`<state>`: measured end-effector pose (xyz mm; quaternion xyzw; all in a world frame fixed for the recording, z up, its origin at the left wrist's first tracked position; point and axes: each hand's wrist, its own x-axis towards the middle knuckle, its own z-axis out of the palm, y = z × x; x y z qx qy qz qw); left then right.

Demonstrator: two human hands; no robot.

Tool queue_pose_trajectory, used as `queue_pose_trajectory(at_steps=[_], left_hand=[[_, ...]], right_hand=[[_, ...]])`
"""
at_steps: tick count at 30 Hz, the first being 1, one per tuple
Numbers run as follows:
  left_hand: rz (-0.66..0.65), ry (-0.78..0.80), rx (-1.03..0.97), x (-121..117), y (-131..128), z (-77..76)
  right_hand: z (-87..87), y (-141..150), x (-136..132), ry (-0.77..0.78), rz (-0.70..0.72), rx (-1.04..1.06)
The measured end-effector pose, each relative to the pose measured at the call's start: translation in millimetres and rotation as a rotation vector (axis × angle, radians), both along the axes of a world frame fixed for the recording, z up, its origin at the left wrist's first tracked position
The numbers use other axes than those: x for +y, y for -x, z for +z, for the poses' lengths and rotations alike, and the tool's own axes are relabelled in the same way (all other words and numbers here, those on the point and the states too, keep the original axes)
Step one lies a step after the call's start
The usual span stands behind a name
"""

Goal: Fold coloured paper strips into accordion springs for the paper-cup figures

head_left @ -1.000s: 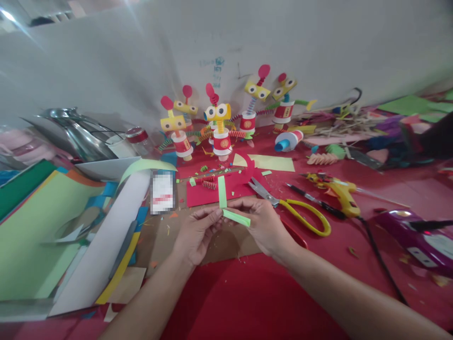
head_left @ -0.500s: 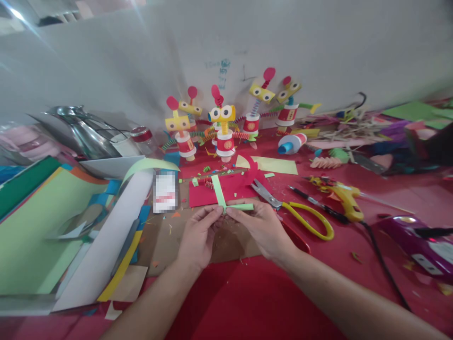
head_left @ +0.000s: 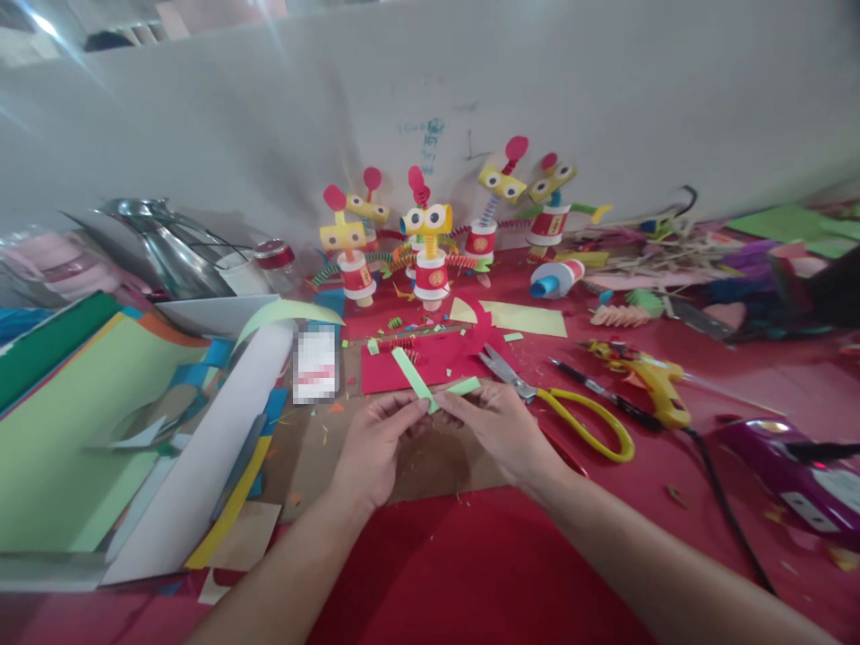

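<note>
Light green paper strips (head_left: 412, 373) meet in a V between my fingertips, one arm leaning up to the left, the other to the right. My left hand (head_left: 382, 439) pinches them near the joint with thumb and fingers. From the other side my right hand (head_left: 501, 428) pinches the same spot; whether the strips are glued there I cannot tell. Under and beyond them lie a red paper sheet (head_left: 443, 360) and a brown cardboard mat (head_left: 315, 461). Yellow-handled scissors (head_left: 584, 421) rest open just right of my right hand.
Several paper-cup robot figures (head_left: 431, 273) stand along the wall. At right are a yellow glue gun (head_left: 655, 385), a black pen (head_left: 605, 392) and a purple power box (head_left: 793, 475). Coloured paper sheets (head_left: 67, 448) and a steel jug (head_left: 167, 251) are on the left.
The upright strip has tilted further left and the other strip's free end has risen, so they form a V. Both hands keep their pinch, and the view has shifted slightly.
</note>
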<state>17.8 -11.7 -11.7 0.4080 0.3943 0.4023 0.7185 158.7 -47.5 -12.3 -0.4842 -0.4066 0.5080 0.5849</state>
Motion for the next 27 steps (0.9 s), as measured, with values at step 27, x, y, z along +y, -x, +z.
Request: queue_pose_trajectory(at_steps=[27], left_hand=[[0.122, 0.024, 0.001, -10, -4, -2.1]], right_hand=[[-2.9, 3, -1, 0.064, 0.017, 0.154]])
